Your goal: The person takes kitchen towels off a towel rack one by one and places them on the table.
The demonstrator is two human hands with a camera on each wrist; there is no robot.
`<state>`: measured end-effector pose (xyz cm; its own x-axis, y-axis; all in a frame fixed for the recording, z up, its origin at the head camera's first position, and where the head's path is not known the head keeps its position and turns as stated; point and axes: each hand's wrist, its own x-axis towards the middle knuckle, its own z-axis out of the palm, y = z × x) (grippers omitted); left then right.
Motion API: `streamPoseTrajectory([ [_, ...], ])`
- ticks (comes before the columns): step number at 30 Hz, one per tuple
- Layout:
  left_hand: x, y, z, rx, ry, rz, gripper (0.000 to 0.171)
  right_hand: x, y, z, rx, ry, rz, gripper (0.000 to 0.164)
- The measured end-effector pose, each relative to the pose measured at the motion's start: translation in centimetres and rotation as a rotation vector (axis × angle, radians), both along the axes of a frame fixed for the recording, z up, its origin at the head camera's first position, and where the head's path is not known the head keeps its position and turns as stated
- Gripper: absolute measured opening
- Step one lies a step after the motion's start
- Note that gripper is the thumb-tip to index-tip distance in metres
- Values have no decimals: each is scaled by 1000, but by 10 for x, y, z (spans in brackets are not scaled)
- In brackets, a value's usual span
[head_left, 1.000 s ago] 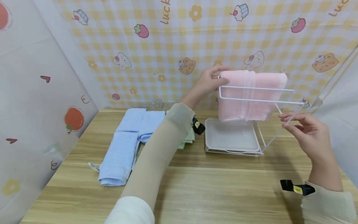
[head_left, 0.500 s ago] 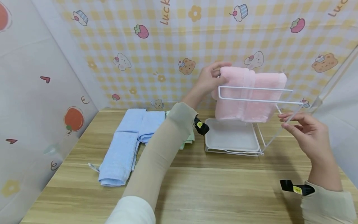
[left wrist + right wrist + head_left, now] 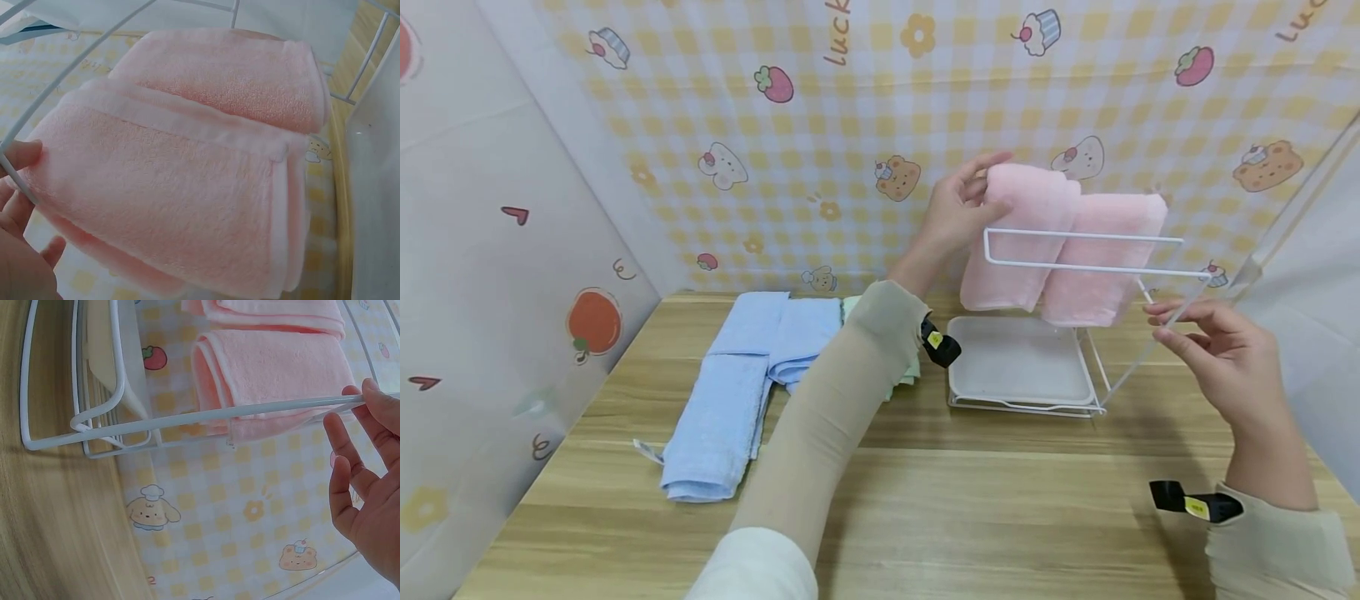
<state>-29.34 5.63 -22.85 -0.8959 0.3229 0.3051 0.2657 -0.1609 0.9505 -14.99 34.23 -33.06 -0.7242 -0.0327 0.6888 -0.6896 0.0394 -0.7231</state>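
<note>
Two folded pink towels hang side by side at the back of a white wire rack (image 3: 1097, 268). My left hand (image 3: 953, 208) pinches the upper outer corner of the left towel (image 3: 1026, 196), whose top stands higher than the right towel (image 3: 1093, 298). In the left wrist view the held towel (image 3: 169, 187) hangs at a slant, its fold opening toward the bottom. My right hand (image 3: 1232, 358) grips the rack's sloping side bar between thumb and fingers; the right wrist view shows this bar (image 3: 250, 412) crossing before the nearer towel (image 3: 281, 375).
A pale shallow tray (image 3: 1022, 367) sits in the rack's base, below the towels. Folded blue towels (image 3: 715, 425) lie on the wooden table (image 3: 970, 517) at left. A green towel (image 3: 912, 373) is mostly hidden behind my left forearm. A patterned cloth (image 3: 820, 117) closes the back.
The left pink towel has risen at its top and shifted left and up with my left hand, parting from the right towel. My right hand has stayed on the rack.
</note>
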Motion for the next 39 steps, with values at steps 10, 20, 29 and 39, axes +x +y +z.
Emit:
streamPoseTrajectory([
  [10,2,0,-3,29,62,-111,64,1,1,1,-10,3,0,14],
  [20,5,2,-3,-46,26,-33,49,1,1,0,-7,-6,-7,15],
  [29,3,4,-8,72,47,24,55,0,-1,1,6,3,-16,13],
  [39,4,4,-6,163,88,138,60,-1,0,-1,-20,-13,-4,13],
])
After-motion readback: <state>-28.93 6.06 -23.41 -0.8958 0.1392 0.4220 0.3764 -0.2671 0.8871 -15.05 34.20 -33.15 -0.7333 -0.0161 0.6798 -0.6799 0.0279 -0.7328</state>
